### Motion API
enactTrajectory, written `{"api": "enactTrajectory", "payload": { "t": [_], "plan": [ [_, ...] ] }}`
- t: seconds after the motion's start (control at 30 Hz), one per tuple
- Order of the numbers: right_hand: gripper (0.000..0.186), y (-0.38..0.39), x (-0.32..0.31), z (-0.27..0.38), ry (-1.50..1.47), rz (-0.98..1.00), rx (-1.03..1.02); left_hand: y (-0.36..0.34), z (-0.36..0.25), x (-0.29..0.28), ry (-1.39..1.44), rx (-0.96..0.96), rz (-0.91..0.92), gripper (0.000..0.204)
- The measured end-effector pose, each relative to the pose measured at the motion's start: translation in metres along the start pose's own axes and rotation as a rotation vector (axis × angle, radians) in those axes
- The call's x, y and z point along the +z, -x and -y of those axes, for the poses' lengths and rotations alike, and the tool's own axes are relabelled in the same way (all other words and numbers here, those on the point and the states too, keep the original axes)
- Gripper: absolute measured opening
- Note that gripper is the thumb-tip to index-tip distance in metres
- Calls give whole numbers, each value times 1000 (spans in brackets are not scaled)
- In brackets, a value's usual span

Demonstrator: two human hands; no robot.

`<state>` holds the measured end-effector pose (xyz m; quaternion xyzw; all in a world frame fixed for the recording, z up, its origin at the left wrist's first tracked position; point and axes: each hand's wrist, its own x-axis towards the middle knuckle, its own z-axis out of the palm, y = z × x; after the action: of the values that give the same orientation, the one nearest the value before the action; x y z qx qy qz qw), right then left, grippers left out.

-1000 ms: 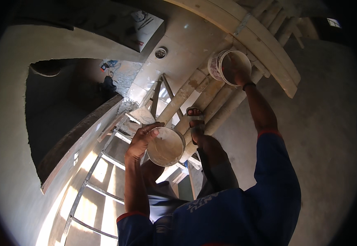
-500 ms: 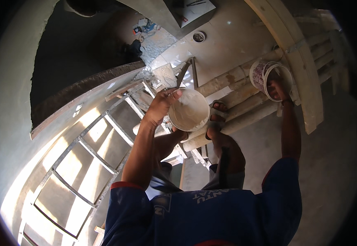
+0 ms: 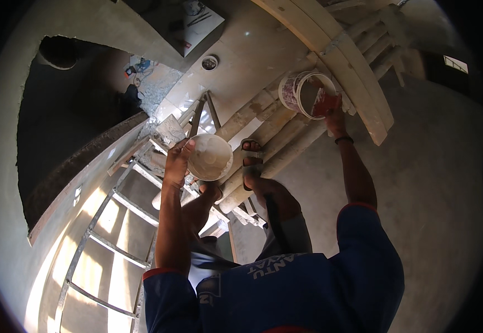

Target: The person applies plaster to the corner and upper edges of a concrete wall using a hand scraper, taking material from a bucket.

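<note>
Head view: left fingers (image 3: pixel 189 146) clamp upward-facing bowl (image 3: pixel 219 142); right fingers (image 3: pixel 336 117) grip red tool (image 3: pixel 325 103) slanting leftward at bucket (image 3: pixel 290 92).

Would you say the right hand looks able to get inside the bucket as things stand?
Probably yes: the bucket is open, with no lid across it, and the right hand, holding a red tool, is at its mouth.
</note>
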<state>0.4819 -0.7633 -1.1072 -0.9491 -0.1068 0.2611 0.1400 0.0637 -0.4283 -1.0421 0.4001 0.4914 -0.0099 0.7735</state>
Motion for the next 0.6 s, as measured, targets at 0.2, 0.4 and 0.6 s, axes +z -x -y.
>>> {"api": "enactTrajectory", "payload": {
  "t": [0.2, 0.4, 0.6],
  "plan": [
    [46, -8, -12, -57, 190, -369, -387, -3, 12, 0, -34, -9, -34, 42],
    [20, 53, -79, 28, -885, 168, 158, 58, -28, -12, -75, 182, -76, 49],
    [13, 137, -148, 114, -1443, 309, 231, 186, -223, -77, -494, 395, -112, 49]
  ]
}}
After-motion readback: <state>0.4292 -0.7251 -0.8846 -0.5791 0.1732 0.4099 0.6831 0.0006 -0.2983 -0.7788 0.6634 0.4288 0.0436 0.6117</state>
